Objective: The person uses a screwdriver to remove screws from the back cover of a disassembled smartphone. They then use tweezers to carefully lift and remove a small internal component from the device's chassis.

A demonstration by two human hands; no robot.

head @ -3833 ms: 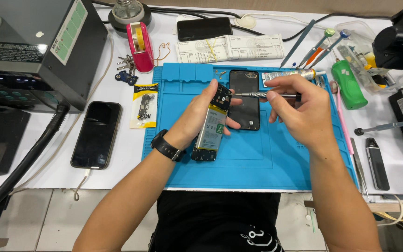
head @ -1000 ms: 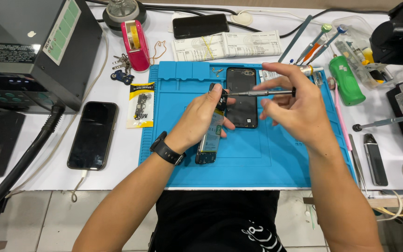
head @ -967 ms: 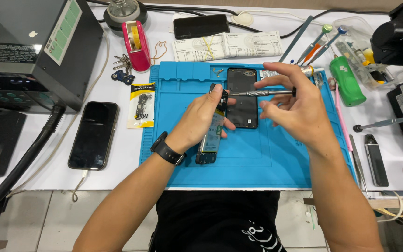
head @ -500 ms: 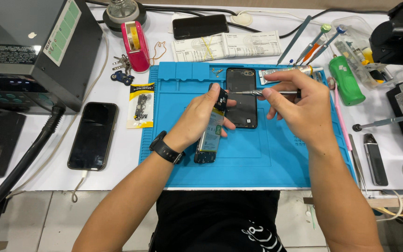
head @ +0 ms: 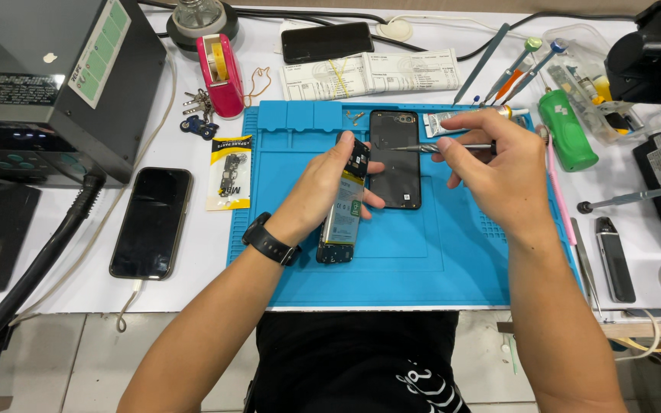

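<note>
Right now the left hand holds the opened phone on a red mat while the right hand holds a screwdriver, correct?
Not quite: in the head view the mat is blue. The left hand does hold the opened phone, and the right hand the screwdriver.

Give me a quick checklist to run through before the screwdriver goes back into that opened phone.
1. Left hand steadies the opened phone on the blue mat: ok.
2. Right hand grips the screwdriver firmly: ok.
3. Tip lined up with a screw: not ok, it hovers over the back cover, beside the phone.
4. Bit matches the screw head: cannot tell.
5. Loose screws kept clear at the mat's top edge: ok.
6. Battery undamaged: cannot tell, partly hidden by fingers.
</note>
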